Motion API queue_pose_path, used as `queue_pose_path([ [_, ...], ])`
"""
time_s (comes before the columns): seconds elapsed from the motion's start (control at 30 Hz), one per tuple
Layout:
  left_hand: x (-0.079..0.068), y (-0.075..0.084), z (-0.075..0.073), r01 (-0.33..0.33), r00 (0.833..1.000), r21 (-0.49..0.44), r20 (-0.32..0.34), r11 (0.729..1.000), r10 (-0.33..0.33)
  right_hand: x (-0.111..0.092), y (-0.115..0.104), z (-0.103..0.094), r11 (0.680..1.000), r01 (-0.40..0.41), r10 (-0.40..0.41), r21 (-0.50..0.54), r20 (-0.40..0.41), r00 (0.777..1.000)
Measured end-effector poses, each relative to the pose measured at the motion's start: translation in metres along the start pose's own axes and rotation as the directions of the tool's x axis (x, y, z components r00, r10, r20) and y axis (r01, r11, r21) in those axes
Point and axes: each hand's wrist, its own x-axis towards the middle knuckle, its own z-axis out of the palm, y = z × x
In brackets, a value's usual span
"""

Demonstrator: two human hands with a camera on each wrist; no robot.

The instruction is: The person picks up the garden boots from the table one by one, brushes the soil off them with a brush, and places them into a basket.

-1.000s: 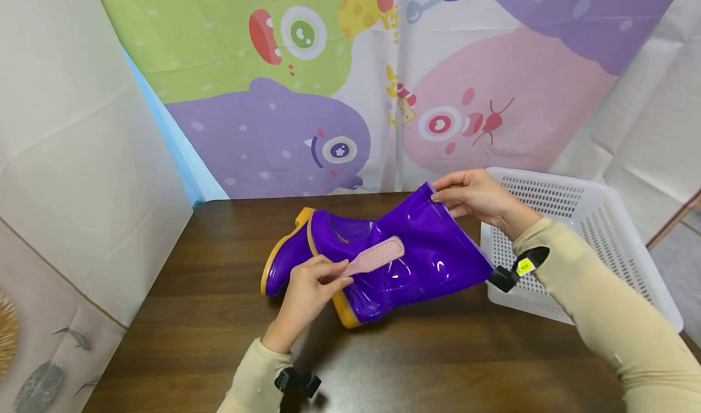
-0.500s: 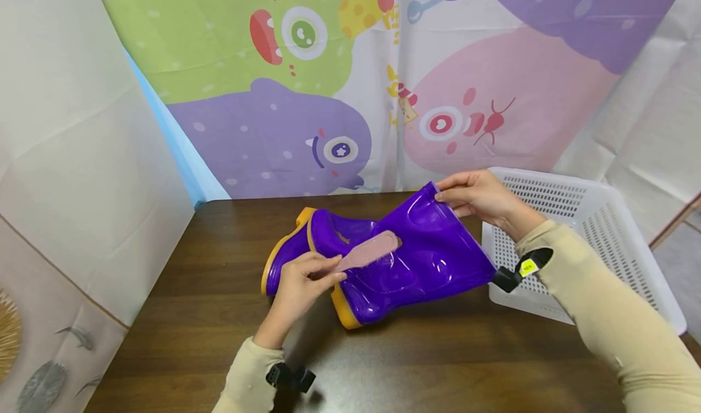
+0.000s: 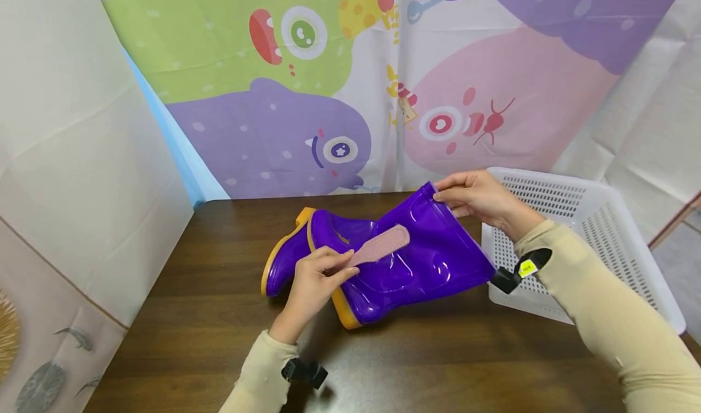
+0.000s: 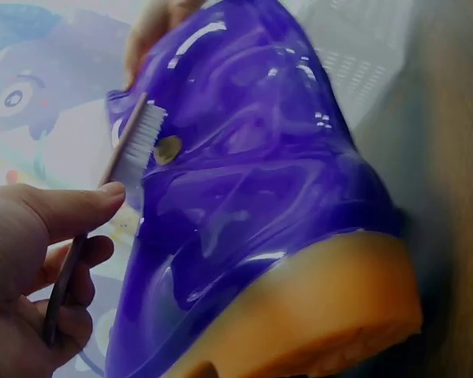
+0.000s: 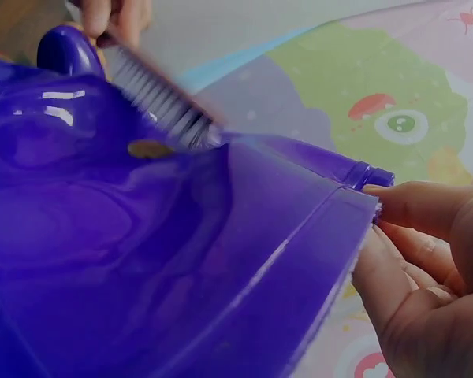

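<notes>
A pink brush (image 3: 381,245) with white bristles is gripped by its handle in my left hand (image 3: 314,285). Its bristle side faces the shaft of a glossy purple rain boot (image 3: 432,261) with a yellow sole. In the left wrist view the bristles (image 4: 148,130) are at the boot's surface, beside a small brownish spot (image 4: 168,150). My right hand (image 3: 482,199) pinches the rim of the boot's opening, holding the shaft tilted up. Behind lies a second purple boot (image 3: 287,258) on its side, partly hidden by the first boot and my left hand.
A white perforated basket (image 3: 619,218) stands at the right on the brown wooden table (image 3: 219,340), partly behind my right forearm. A cartoon-printed curtain (image 3: 274,139) hangs along the table's back edge. Each wrist wears a small black camera.
The brush shifts down-left along the boot's shaft, then back up-right, with my left hand. My right hand and the boot stay nearly in place.
</notes>
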Motion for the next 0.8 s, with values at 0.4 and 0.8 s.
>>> queue_pose_path([
  [0.4,-0.001,-0.007,-0.002,0.020,0.997,0.089,0.073,0.996,-0.027,0.000,-0.001,0.006,1.000,0.007,-0.007,0.004,-0.008,1.000],
  [0.8,-0.002,-0.001,-0.008,-0.001,0.982,0.186,0.186,0.983,-0.034,0.001,0.000,0.004,1.000,0.007,-0.007,0.002,-0.006,1.000],
])
